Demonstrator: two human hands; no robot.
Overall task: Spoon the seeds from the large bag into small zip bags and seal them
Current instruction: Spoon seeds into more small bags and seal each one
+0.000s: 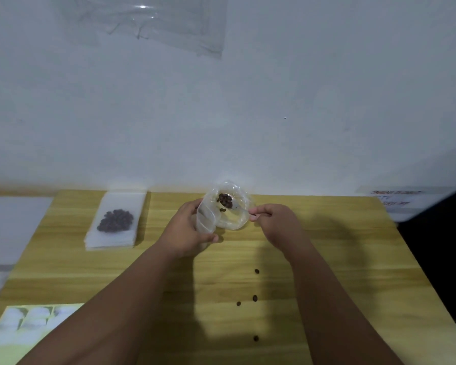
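My left hand (187, 233) grips a clear plastic bag (227, 222) held up over the wooden table (327, 259), its mouth spread wide. My right hand (271, 219) pinches the handle of a pale spoon (236, 204) whose bowl sits inside the bag mouth, heaped with dark seeds (224, 200). One or two seeds hang just below the spoon bowl. To the left lies a small zip bag (116, 219) with a cluster of dark seeds in it, on top of a stack of flat clear bags (108, 242).
Several loose seeds (255, 298) lie scattered on the table near me, right of centre. A yellow-green printed sheet (24, 330) covers the near left corner. A white wall stands behind the table, with clear plastic film (169, 25) stuck high on it. A dark object borders the right edge.
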